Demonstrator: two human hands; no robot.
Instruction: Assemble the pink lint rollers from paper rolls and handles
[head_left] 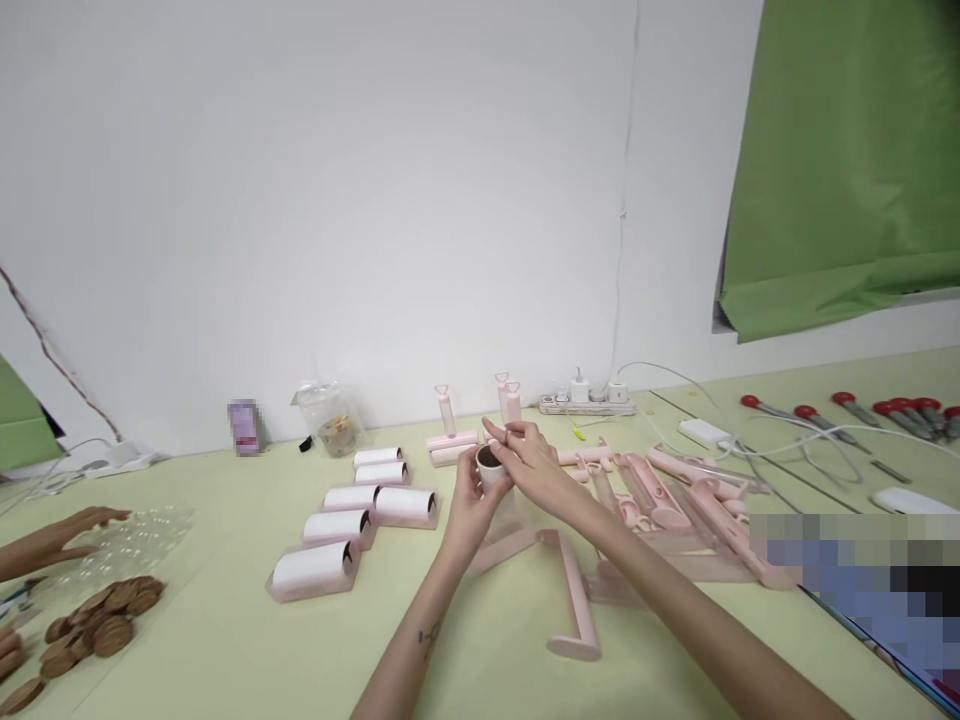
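Observation:
A white lint roller refill with a dark hollow core stands upright in my left hand, whose fingers wrap round its side. My right hand reaches over the refill's top, its fingers at the upper edge; exactly what its fingertips pinch is partly hidden. Just below and right of the hands lies a pink lint roller frame with a round end. Left of my hands, several white rolls rest in pink covers on the table. More pink roller parts are heaped under and beyond my right forearm.
Small pink rollers stand near the wall. A clear plastic bag sits at the back, a power strip further right. Red-ended tools and cables lie right. Another person's hand is at left, near brown discs.

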